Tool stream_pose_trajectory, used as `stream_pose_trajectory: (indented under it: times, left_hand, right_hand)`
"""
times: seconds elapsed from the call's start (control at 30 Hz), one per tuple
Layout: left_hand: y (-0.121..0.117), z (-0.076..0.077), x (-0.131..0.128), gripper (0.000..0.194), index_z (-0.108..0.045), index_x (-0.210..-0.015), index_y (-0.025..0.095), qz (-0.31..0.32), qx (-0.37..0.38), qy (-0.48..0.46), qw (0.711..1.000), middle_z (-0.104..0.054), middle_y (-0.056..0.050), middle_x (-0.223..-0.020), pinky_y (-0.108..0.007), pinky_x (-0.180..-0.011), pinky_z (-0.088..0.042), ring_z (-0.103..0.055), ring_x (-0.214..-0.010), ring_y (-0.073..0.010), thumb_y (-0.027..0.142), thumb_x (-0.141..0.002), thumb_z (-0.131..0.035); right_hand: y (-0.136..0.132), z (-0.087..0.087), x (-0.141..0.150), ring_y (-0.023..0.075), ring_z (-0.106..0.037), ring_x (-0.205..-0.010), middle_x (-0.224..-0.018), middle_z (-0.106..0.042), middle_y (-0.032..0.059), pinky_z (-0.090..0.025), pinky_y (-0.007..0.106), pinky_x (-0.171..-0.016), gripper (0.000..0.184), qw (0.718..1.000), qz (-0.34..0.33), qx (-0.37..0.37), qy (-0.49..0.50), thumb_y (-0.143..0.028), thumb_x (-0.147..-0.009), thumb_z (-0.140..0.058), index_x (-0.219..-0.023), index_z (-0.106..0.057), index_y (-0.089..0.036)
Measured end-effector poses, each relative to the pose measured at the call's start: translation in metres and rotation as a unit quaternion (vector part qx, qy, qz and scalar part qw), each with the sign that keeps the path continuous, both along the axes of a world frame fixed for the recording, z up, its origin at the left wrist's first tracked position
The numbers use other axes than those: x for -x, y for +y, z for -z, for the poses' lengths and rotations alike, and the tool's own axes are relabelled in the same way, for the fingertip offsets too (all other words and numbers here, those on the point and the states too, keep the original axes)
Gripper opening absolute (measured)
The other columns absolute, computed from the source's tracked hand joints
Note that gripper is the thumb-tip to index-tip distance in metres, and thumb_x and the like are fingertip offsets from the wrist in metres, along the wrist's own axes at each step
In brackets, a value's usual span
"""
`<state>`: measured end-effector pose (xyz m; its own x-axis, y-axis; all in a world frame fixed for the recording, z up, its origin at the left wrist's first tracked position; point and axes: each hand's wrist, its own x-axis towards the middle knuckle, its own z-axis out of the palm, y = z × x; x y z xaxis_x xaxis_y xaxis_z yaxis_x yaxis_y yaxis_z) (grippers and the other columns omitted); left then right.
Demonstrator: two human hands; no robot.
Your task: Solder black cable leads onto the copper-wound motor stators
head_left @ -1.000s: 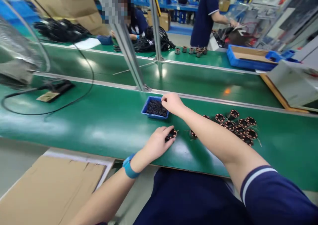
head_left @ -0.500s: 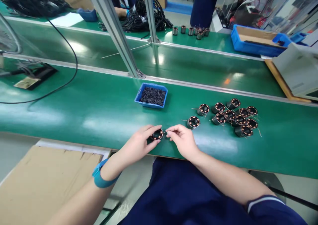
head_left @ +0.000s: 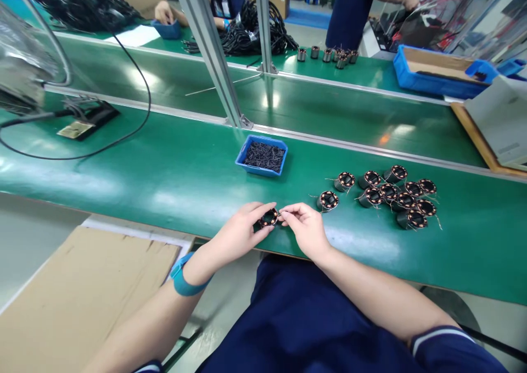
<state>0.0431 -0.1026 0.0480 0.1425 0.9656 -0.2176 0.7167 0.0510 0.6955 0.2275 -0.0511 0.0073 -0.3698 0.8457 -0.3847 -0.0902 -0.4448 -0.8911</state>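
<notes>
My left hand (head_left: 248, 226) curls its thumb and fingers around the sides of a motor stator (head_left: 269, 217), a black ring with copper windings, at the bench's near edge. Close against the stator's right side, my right hand (head_left: 305, 226) is pinched at one of its thin lead wires. What lies between those fingertips is too small to make out. Beyond my hands sits a small blue tray (head_left: 261, 170) filled with short black tube pieces (head_left: 264, 156). To the right stand two separate stators (head_left: 328, 200) and a cluster of several more stators (head_left: 389, 191), their wire ends sticking out.
A metal post (head_left: 216, 60) rises from the rail behind the tray. At left are a soldering iron stand (head_left: 88, 123) and a looping black cable (head_left: 144, 123). Across the divider lie black cable bundles (head_left: 263, 29), a blue bin (head_left: 442, 84) and stators. Two co-workers are there.
My right fingertips have come closer to the stator in my left hand. The whole view has shifted slightly. A co-worker's hand now shows at a blue container at the far left.
</notes>
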Motion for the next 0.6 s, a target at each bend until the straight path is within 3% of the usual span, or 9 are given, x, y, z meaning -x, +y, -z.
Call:
stream_pose_trajectory:
  times: [0.23,0.33,0.47,0.6]
  left_hand:
    - [-0.002,0.002,0.0,0.046,-0.056,-0.142,0.023,-0.002,-0.005,-0.004,1.0,-0.066,-0.012,-0.129,-0.046,-0.106,-0.054,-0.063,-0.12,-0.0255,0.029,-0.096,-0.059]
    - [-0.003,0.006,0.001,0.047,-0.054,-0.143,0.024,-0.004,-0.002,-0.009,1.0,-0.065,-0.01,-0.129,-0.045,-0.107,-0.052,-0.062,-0.12,-0.0242,0.03,-0.097,-0.06]
    - [-0.004,0.01,0.003,0.046,-0.054,-0.142,0.024,-0.007,-0.011,-0.008,1.0,-0.065,-0.009,-0.126,-0.043,-0.105,-0.053,-0.064,-0.115,-0.0232,0.031,-0.097,-0.061]
    - [-0.005,0.011,0.003,0.047,-0.055,-0.141,0.024,-0.009,-0.026,0.007,1.0,-0.067,-0.009,-0.122,-0.043,-0.101,-0.055,-0.065,-0.111,-0.0234,0.029,-0.095,-0.062]
  right_hand:
    - [-0.001,0.002,0.0,0.0161,-0.07,-0.075,-0.083,-0.075,0.004,-0.061,0.03,-0.07,0.019,0.999,-0.029,-0.002,-0.031,-0.036,-0.082,-0.07,-0.088,-0.072,-0.018]
    - [0.0,-0.001,-0.002,0.0166,-0.068,-0.076,-0.084,-0.073,0.0045,-0.058,0.03,-0.071,0.014,0.988,-0.058,-0.103,-0.097,-0.029,-0.088,-0.062,-0.087,-0.072,-0.019]
    - [0.006,-0.005,-0.006,0.0172,-0.067,-0.084,-0.089,-0.072,0.0055,-0.055,0.031,-0.083,0.019,0.923,-0.127,-0.297,-0.209,-0.019,-0.096,-0.053,-0.088,-0.071,-0.02]
    - [0.011,-0.004,-0.007,0.019,-0.065,-0.086,-0.089,-0.07,0.0075,-0.053,0.031,-0.083,0.022,0.861,-0.208,-0.376,-0.271,-0.016,-0.099,-0.048,-0.088,-0.067,-0.019]
